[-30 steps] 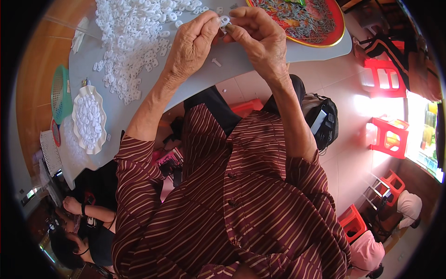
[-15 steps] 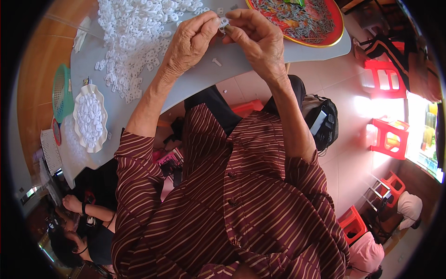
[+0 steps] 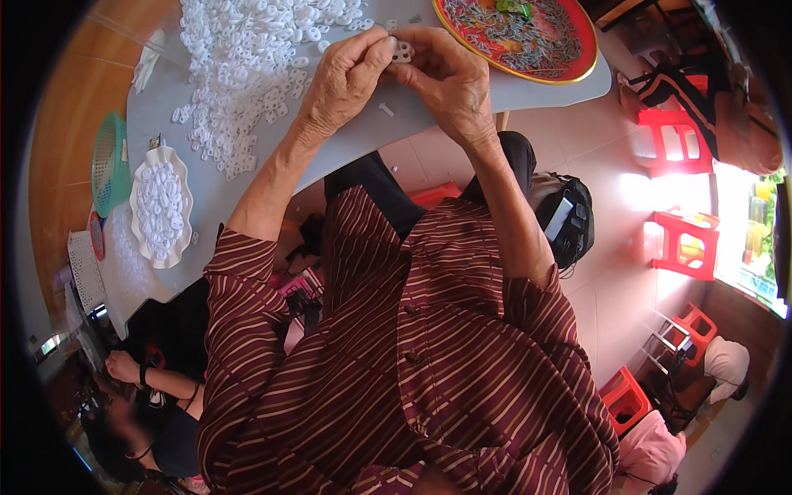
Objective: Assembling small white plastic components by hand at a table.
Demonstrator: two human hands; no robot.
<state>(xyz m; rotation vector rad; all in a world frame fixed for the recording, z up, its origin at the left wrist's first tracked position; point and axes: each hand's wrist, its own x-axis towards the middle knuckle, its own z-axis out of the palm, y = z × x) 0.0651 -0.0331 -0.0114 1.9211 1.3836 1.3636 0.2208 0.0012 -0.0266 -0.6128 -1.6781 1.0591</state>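
Observation:
Above the table edge, my left hand (image 3: 348, 78) and my right hand (image 3: 450, 81) meet with their fingers closed on a small white plastic piece with holes (image 3: 402, 53). Thumb and bent fingers of both hands pinch it; whether anything else sits between the fingertips is hidden. Left of my left hand spreads a big heap of similar white plastic pieces (image 3: 247, 58). Beyond my right hand stands a red tray with a gold rim (image 3: 587, 56), holding many small grey metal screws (image 3: 536, 54). One loose white part (image 3: 385, 109) lies near the table edge below my hands.
A white wavy-edged dish (image 3: 188, 198) full of white pieces stands on the grey table (image 3: 330, 153) at left, next to a green basket (image 3: 106, 165). Another person's hand (image 3: 124, 365) shows at lower left. Red stools (image 3: 686, 246) and a black bag (image 3: 569, 219) are at right.
My right hand has moved slightly left, closer to my left hand, and its fingers have curled in around the white piece. The piece now shows more of its holed face.

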